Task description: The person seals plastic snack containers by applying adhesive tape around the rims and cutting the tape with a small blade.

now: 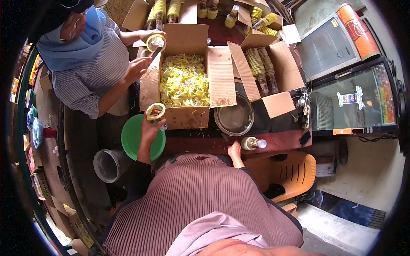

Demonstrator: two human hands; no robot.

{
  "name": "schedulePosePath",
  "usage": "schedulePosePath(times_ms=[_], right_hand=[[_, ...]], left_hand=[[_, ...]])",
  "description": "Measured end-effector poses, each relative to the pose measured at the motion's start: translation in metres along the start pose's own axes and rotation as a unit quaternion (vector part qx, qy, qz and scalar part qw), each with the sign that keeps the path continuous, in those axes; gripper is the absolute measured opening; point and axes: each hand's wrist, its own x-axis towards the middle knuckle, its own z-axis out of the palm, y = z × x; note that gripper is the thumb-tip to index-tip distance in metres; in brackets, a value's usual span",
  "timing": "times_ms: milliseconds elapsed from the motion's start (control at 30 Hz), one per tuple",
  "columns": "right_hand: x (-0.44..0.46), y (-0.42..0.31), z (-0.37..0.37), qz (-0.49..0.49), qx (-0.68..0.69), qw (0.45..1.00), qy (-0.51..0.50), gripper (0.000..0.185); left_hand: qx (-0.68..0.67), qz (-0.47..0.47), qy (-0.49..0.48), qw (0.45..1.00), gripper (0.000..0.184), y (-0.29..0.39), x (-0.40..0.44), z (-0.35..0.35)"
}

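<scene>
My left hand (150, 130) is closed around a clear plastic cup with a yellow rim (156, 111), held over the near left corner of an open cardboard box (185, 117). Yellow shredded pieces (183, 81) fill that box. At the table's front edge, my right hand (234, 150) is closed on a dark, thin tool (225, 138), perhaps a knife. Just right of it stands a small capped bottle or jar (253, 143). A round metal basin (234, 114) sits beyond my right hand.
A co-worker (94, 55) at the left holds another cup (156, 42). A green basin (143, 137) and grey bucket (108, 165) are at the left. Boxes with stacked cups (282, 70) stand farther back. An orange chair (294, 175) is at the right.
</scene>
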Motion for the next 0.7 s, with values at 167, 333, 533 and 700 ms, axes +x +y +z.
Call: schedulePosePath(times_ms=[167, 333, 533, 700], right_hand=[[0.008, 0.011, 0.014, -0.026, -0.023, 0.999, 0.041, 0.04], [0.011, 0.011, 0.012, -0.013, -0.01, 0.999, 0.031, 0.031], [0.017, 0.016, 0.015, -0.041, -0.022, 0.998, 0.032, 0.027], [-0.003, 0.005, -0.004, -0.148, 0.051, 0.987, 0.026, 0.022]], left_hand=[[0.021, 0.013, -0.01, 1.0, 0.06, -0.011, 0.004, -0.003], [0.019, 0.047, -0.027, 0.998, 0.058, 0.007, -0.001, 0.005], [0.041, 0.075, -0.036, 0.996, 0.056, 0.016, -0.004, 0.013], [0.074, 0.086, -0.064, 0.991, 0.062, 0.014, -0.007, 0.01]])
